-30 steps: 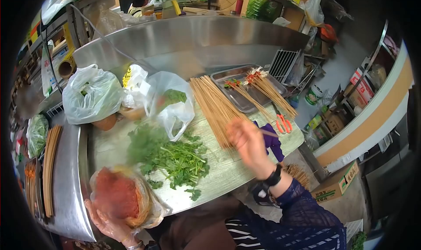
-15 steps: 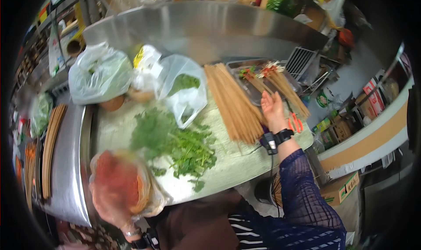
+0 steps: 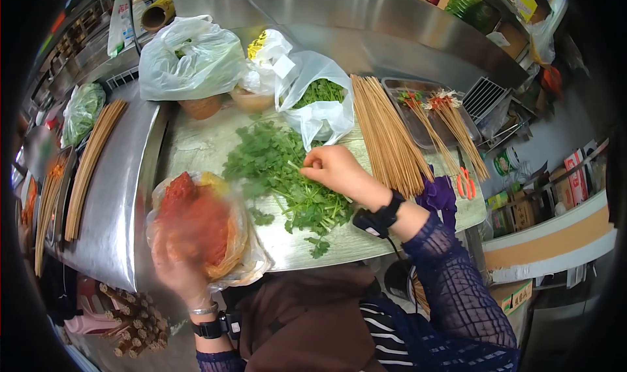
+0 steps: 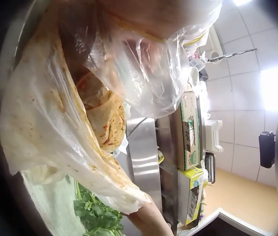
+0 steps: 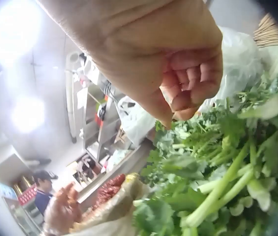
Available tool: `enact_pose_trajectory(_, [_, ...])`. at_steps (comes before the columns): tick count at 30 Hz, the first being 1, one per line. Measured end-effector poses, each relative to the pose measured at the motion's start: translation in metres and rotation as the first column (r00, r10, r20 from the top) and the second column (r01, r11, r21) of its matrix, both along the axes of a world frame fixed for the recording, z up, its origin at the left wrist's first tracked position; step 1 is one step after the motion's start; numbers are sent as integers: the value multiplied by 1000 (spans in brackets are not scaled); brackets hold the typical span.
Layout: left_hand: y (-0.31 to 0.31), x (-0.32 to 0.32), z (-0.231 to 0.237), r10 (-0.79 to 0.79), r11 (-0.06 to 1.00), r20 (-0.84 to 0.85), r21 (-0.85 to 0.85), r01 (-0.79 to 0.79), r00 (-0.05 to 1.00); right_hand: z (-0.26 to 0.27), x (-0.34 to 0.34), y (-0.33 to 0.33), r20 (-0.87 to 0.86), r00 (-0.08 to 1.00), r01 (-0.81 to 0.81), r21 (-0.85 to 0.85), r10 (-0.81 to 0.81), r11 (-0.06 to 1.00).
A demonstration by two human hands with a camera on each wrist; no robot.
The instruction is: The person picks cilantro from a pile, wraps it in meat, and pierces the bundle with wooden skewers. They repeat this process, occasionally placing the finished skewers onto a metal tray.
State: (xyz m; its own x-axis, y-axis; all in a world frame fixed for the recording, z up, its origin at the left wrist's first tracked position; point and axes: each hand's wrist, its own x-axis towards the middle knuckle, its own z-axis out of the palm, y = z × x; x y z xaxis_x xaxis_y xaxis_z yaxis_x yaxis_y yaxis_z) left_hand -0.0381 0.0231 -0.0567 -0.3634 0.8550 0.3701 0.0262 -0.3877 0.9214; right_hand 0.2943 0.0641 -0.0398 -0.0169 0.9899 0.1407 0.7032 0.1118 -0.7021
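My right hand (image 3: 336, 169) is over a heap of cilantro (image 3: 310, 209), fingers loosely bent and thumb tip close to the leaves. In the right wrist view a gap shows between thumb and fingers, with nothing in it. At the near left, an open plastic bag (image 3: 251, 264) holds a red, seasoned, meat-like mass (image 3: 219, 231). My left hand (image 3: 179, 267), in a clear plastic glove, is at the bag's left side, partly blurred in the head view. The right wrist view has its gloved fingers (image 5: 70, 194) raised beside the red mass, tips stained reddish.
Bamboo skewers (image 3: 388, 137) lie fanned right of the cilantro. Behind them a metal tray (image 3: 424, 137) bears filled skewers (image 3: 447, 114), with orange-handled scissors (image 3: 466, 182) and a purple cloth (image 3: 439, 199) nearby. White bags (image 3: 189, 62) of greens stand along the back.
My right hand has moved left from the skewers and tray to the cilantro. The head view has shifted, while my left hand has stayed at the bag of red mass.
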Motion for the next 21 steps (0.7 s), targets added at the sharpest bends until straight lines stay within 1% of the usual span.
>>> enact_pose_trajectory(2, [4,-6,-11,16,1000,-26,18,-15,1000,-2,-10,8,229,973,21,-47,-10,999])
enact_pose_trajectory(3, [6,-7,-10,27,998,-77,64,-22,997,-1,-12,9,144,989,-4,-39,10,999])
enact_pose_trajectory(4, [7,-7,-8,42,993,-127,112,-27,991,2,-12,12,-38,999,-25,-60,23,998])
enact_pose_trajectory(5, [3,-4,-5,20,996,-86,91,-12,996,7,-9,14,-217,976,-48,-81,29,996])
enact_pose_trajectory(6, [1,0,-1,-4,998,-45,69,7,999,14,-4,16,-390,920,-69,-100,25,993])
enact_pose_trajectory(7, [0,-1,-3,-16,999,-13,47,17,1000,28,3,14,-593,803,-120,-250,-54,961])
enact_pose_trajectory(8, [1,-3,-5,-33,999,19,27,32,999,40,9,11,-657,752,-125,-218,-51,968])
enact_pose_trajectory(10, [2,-3,-9,-61,998,60,18,60,996,65,20,2,-713,697,-13,-119,-76,993])
enact_pose_trajectory(12, [1,-3,-10,-73,997,74,36,70,995,69,31,-7,-709,699,56,-77,-94,995])
enact_pose_trajectory(13, [1,-2,-8,-51,999,79,13,50,996,69,35,-12,-709,698,86,-56,-100,995])
enact_pose_trajectory(16, [-1,-2,-5,-34,999,16,-28,34,999,43,51,-33,-626,752,157,-133,-206,979])
enact_pose_trajectory(17, [-2,-1,-4,-26,1000,7,-12,27,1000,27,61,-38,-651,705,256,-135,-281,957])
enact_pose_trajectory(19, [-1,1,-4,-8,1000,-10,24,9,1000,-14,80,-53,-501,798,320,-116,-334,940])
enact_pose_trajectory(20, [-1,-3,-7,-35,999,-13,-11,35,999,-26,82,-62,-424,829,355,-103,-363,929])
enact_pose_trajectory(21, [-2,-8,-8,-64,997,-16,-46,63,998,-29,79,-70,-224,899,371,-69,-377,926])
